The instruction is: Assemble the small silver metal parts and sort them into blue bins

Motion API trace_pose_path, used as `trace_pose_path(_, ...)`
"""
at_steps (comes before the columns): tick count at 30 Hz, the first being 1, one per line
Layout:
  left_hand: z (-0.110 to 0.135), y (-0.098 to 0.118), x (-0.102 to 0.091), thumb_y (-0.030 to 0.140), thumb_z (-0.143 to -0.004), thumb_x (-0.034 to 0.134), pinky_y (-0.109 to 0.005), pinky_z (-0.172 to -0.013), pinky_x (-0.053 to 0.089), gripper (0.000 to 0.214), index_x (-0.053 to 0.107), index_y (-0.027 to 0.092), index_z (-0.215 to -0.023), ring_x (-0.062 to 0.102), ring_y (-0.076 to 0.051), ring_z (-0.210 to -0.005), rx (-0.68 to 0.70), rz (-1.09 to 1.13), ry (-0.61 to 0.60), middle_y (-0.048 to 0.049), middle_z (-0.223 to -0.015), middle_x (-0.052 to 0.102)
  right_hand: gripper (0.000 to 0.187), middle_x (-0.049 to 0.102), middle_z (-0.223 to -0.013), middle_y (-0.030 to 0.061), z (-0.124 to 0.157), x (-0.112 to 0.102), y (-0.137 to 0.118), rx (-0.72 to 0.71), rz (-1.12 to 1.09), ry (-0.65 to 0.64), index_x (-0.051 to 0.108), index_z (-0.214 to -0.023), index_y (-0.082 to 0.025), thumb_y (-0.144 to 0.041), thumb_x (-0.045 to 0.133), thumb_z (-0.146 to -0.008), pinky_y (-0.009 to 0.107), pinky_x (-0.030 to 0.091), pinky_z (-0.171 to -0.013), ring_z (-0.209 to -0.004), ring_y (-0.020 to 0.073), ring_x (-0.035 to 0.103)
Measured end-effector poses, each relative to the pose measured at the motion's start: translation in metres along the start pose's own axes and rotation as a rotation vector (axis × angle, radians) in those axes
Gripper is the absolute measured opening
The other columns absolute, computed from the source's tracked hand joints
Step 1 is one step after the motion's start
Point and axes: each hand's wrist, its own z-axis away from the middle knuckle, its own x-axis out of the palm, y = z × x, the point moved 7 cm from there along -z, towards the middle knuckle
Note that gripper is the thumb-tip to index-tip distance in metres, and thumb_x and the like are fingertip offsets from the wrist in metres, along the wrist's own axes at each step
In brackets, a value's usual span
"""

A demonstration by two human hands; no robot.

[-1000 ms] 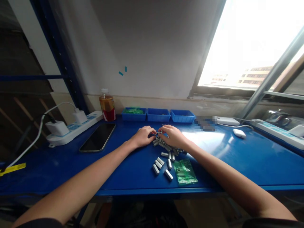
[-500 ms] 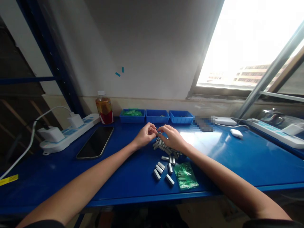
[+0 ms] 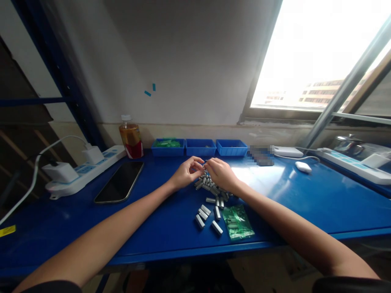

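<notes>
Centrally, 2 hands (image 3: 187, 173) (image 3: 222, 174) at 1 metal-parts pile (image 3: 214, 190)

A small workshop corner, apparently for light assembly or packing. A blue worktable (image 3: 336, 203) stands against a plain, scuffed wall (image 3: 189, 73), with three blue plastic parts bins (image 3: 200, 152) lined up along its back. Loose metal hexagonal spacers (image 3: 213, 189) lie heaped beside a small green plastic bag (image 3: 238, 221). A perforated blue upright (image 3: 62, 77), like shelving frame, rises at left; power strips (image 3: 81, 178) sit at both ends. The window (image 3: 293, 57) shows a multi-storey building (image 3: 324, 92).
</notes>
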Motion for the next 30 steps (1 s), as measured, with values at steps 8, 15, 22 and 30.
trace_pose_path(8, 0.001, 0.002, -0.005, 0.041, -0.086, 0.051, -0.026, -0.067, 0.048, 0.027, 0.059, 0.016, -0.092, 0.062, -0.016, -0.071, 0.052, -0.196, 0.075, -0.0027, -0.075, 0.065, 0.014, 0.062, -0.084, 0.0043, 0.002, -0.003, 0.001, 0.058, -0.103, 0.024, 0.054, -0.098, -0.020, -0.029, 0.045, -0.092, 0.028, 0.043, -0.069, -0.078, 0.0174, 0.058)
trace_pose_path(15, -0.003, -0.003, -0.005, 0.046, -0.088, 0.045, -0.027, -0.070, 0.049, 0.036, 0.063, 0.015, -0.084, 0.064, -0.019, -0.077, 0.031, -0.193, 0.022, -0.0049, -0.077, 0.068, 0.015, 0.063, -0.087, 0.0063, -0.002, -0.009, -0.012, -0.134, 0.004, 0.034, 0.057, -0.096, -0.020, -0.023, 0.043, -0.092, 0.029, 0.043, -0.073, -0.080, 0.0185, 0.058)
trace_pose_path(22, -0.009, -0.008, -0.012, 0.021, -0.082, 0.049, -0.029, -0.080, 0.047, 0.025, 0.067, 0.017, -0.099, 0.062, -0.020, -0.086, 0.088, -0.579, 0.082, -0.0076, -0.096, 0.065, 0.025, 0.066, -0.085, 0.0070, -0.021, -0.050, 0.087, 0.394, 0.224, 0.261, 0.057, -0.104, -0.018, -0.034, 0.048, -0.088, 0.031, 0.042, -0.066, -0.078, 0.0222, 0.060)
trace_pose_path(30, -0.005, -0.012, 0.002, 0.022, -0.078, 0.055, -0.032, -0.078, 0.046, 0.013, 0.064, 0.018, -0.086, 0.059, -0.022, -0.086, 0.171, -0.743, -0.080, -0.0069, -0.088, 0.065, 0.026, 0.064, -0.070, 0.0016, 0.005, -0.029, 0.098, 0.482, 0.151, 0.009, 0.061, -0.098, -0.020, -0.040, 0.052, -0.085, 0.029, 0.041, -0.064, -0.071, 0.0203, 0.060)
